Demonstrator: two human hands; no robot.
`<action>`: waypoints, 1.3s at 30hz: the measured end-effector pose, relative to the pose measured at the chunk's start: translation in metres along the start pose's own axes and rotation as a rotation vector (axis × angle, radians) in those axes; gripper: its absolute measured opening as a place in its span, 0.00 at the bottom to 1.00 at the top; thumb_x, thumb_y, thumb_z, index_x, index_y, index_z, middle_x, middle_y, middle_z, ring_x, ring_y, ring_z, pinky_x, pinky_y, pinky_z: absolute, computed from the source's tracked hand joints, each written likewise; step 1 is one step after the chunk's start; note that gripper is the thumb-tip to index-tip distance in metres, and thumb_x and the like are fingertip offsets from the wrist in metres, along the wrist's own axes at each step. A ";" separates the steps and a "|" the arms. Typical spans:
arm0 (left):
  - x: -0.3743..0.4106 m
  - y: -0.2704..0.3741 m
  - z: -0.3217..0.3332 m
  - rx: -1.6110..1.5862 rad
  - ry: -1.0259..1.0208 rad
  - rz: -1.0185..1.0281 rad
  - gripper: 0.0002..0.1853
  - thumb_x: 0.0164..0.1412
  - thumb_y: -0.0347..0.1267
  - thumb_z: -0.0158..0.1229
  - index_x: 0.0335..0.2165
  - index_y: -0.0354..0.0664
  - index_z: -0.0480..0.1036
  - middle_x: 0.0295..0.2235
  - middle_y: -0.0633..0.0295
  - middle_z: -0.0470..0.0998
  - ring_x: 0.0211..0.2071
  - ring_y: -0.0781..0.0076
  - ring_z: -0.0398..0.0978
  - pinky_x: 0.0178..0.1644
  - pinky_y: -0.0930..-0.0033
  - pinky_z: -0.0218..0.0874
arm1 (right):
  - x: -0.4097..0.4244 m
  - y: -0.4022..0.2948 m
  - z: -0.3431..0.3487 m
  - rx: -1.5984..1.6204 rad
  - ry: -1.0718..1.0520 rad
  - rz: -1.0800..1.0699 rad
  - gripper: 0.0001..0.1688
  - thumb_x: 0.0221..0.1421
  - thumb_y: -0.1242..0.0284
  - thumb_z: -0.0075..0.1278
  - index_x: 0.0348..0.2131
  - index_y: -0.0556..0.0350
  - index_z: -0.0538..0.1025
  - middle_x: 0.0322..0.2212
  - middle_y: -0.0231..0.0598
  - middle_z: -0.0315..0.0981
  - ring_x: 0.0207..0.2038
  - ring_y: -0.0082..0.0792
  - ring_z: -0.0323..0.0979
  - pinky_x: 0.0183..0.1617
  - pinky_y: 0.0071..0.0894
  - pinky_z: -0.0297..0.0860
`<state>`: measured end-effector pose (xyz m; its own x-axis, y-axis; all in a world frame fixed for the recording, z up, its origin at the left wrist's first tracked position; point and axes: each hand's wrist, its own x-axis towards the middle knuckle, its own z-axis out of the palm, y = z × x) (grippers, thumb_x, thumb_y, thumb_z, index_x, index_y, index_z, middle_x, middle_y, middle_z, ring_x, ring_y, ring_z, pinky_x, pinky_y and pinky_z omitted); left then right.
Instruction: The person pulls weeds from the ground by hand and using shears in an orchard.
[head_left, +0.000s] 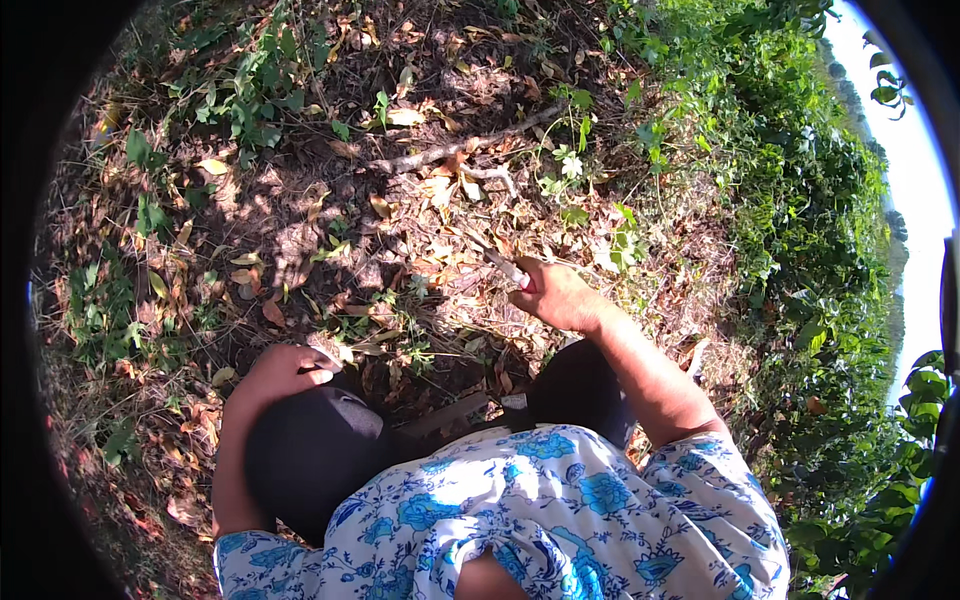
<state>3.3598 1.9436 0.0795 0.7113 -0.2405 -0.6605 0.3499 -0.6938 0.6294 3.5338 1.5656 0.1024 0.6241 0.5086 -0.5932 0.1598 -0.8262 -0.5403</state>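
Note:
My right hand (556, 294) is closed around a slim hand tool (506, 266), above the leaf litter beyond my right knee. A pale, metallic-looking section and a bit of red show where the tool leaves my fist; its narrow far end blends into the dry leaves. My left hand (281, 373) rests at the front of my left knee (315, 427), fingers curled and thumb lying along the dark cloth. A small greyish edge (328, 358) shows beside those fingers; whether I hold it cannot be made out.
Dry leaves and soil (300, 247) cover the ground before me. A bare fallen branch (450, 150) lies farther off, with a short forked twig (491, 174) near it. Dense green plants (810, 247) line the right side. Flat greyish pieces (450, 415) lie between my knees.

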 end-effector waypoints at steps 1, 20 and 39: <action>-0.004 -0.004 -0.002 0.001 -0.037 -0.049 0.17 0.55 0.36 0.58 0.39 0.36 0.74 0.35 0.60 0.78 0.37 0.76 0.74 0.42 0.72 0.64 | -0.013 0.018 0.001 -0.079 0.096 -0.001 0.33 0.50 0.61 0.51 0.51 0.61 0.63 0.34 0.53 0.73 0.40 0.47 0.72 0.45 0.40 0.67; -0.066 0.022 0.064 -1.052 0.169 0.421 0.33 0.57 0.44 0.55 0.52 0.31 0.61 0.43 0.54 0.74 0.42 0.69 0.74 0.48 0.73 0.65 | -0.072 0.174 0.033 -0.099 0.329 0.413 0.24 0.49 0.57 0.47 0.40 0.56 0.71 0.37 0.51 0.73 0.42 0.49 0.72 0.46 0.43 0.67; -0.038 0.050 0.042 -0.732 -0.020 0.105 0.22 0.54 0.44 0.50 0.35 0.34 0.75 0.34 0.58 0.77 0.37 0.70 0.71 0.46 0.71 0.59 | -0.030 0.097 0.031 0.145 0.363 0.135 0.26 0.47 0.61 0.51 0.42 0.59 0.69 0.34 0.52 0.73 0.39 0.47 0.72 0.46 0.40 0.66</action>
<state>3.3245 1.8898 0.1192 0.7546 -0.2974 -0.5850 0.6028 -0.0383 0.7970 3.5068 1.4777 0.0492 0.8653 0.2580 -0.4297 -0.0354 -0.8238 -0.5658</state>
